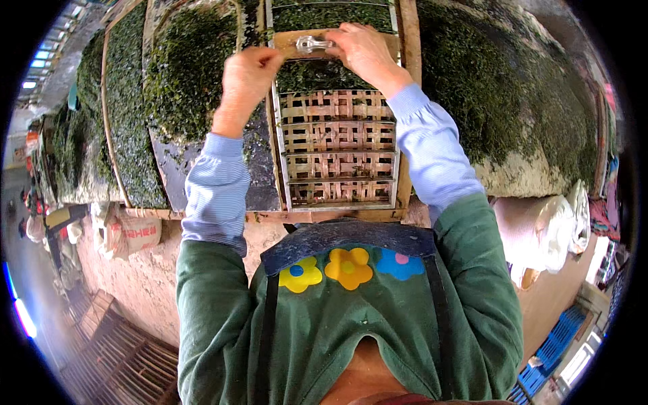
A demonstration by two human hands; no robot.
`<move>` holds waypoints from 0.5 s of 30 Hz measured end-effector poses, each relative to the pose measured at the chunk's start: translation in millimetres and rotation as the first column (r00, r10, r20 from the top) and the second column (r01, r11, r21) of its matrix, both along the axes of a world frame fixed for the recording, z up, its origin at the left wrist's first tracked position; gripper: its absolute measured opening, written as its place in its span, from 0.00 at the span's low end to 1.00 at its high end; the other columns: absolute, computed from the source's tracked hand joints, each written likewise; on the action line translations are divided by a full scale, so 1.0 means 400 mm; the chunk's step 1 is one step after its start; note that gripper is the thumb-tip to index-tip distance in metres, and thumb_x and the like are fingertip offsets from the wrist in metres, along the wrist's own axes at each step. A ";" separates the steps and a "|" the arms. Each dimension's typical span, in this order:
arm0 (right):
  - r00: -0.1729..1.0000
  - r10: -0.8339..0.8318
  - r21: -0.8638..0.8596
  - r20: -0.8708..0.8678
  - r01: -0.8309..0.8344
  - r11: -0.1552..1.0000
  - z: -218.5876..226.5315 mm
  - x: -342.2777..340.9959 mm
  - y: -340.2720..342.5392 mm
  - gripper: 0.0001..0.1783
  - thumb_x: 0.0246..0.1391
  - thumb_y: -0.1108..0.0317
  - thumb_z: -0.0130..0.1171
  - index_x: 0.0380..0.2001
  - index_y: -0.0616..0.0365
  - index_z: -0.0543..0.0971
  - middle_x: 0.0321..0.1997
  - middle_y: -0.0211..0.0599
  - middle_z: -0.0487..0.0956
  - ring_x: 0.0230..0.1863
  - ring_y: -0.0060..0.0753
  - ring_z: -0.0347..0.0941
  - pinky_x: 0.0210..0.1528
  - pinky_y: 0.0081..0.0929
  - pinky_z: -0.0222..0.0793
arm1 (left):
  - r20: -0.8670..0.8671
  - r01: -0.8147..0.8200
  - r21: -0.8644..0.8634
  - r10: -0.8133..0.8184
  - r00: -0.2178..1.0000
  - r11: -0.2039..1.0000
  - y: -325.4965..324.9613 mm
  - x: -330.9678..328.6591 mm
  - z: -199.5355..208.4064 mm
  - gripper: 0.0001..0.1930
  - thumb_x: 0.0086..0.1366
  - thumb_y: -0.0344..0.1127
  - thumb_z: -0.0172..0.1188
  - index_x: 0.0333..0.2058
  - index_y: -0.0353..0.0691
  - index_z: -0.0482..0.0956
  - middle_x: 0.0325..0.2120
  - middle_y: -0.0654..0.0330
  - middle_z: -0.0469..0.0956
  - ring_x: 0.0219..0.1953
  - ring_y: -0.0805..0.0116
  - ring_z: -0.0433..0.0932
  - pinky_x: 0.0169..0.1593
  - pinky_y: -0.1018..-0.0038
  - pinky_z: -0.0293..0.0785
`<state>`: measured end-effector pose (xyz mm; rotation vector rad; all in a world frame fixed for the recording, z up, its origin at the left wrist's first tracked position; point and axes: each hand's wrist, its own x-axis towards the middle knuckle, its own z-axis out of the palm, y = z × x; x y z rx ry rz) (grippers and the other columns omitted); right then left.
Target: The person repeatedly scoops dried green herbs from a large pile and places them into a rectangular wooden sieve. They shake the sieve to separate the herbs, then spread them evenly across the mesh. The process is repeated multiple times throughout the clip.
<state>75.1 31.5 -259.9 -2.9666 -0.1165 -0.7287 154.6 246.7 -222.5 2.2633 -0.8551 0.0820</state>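
L hand [251, 77]: fingers curled nr together, blurred, can't tell if holding. R hand [366, 54]: fingers part-bent at small clear shiny object [312, 44], grip unclear; object atop flat tan wooden bar [287, 42], across silver metal slatted frame [341, 151]. Prob. best: bar level, even pressure both sides.

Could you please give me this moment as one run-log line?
Left hand: near metal frame | Right hand: at clear object over wooden board | Both sides: dark green leafy heaps
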 end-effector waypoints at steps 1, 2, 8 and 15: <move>0.999 0.016 0.066 -0.044 -0.013 0.998 0.005 -0.011 0.010 0.14 0.52 0.60 0.56 0.41 0.53 0.77 0.33 0.34 0.74 0.35 0.34 0.72 0.39 0.33 0.72 | -0.002 -0.061 -0.082 0.061 0.998 0.995 0.027 0.001 0.025 0.08 0.55 0.35 0.64 0.32 0.39 0.83 0.22 0.62 0.80 0.21 0.79 0.74 0.26 0.80 0.70; 0.996 0.025 0.128 -0.090 -0.013 0.992 0.025 -0.043 0.026 0.13 0.52 0.61 0.57 0.40 0.52 0.78 0.33 0.35 0.75 0.35 0.34 0.72 0.39 0.33 0.72 | -0.008 -0.112 -0.167 0.112 0.994 0.980 0.046 0.003 0.038 0.08 0.56 0.35 0.64 0.32 0.38 0.83 0.21 0.63 0.80 0.21 0.82 0.72 0.25 0.82 0.69; 0.993 0.107 0.205 -0.051 -0.094 0.974 -0.040 -0.103 0.053 0.14 0.47 0.62 0.59 0.39 0.51 0.79 0.37 0.40 0.74 0.45 0.41 0.68 0.48 0.35 0.67 | -0.014 0.049 -0.271 -0.055 0.998 0.961 -0.019 -0.037 -0.032 0.13 0.64 0.40 0.55 0.38 0.36 0.80 0.32 0.58 0.80 0.33 0.73 0.75 0.38 0.77 0.70; 0.946 0.224 0.369 0.234 -0.300 0.880 -0.078 -0.113 0.004 0.23 0.48 0.51 0.60 0.44 0.53 0.74 0.58 0.42 0.63 0.61 0.48 0.56 0.62 0.44 0.56 | 0.397 0.090 0.385 -0.253 0.882 0.918 -0.159 -0.024 -0.169 0.27 0.66 0.51 0.38 0.63 0.52 0.55 0.65 0.65 0.49 0.67 0.62 0.44 0.66 0.60 0.38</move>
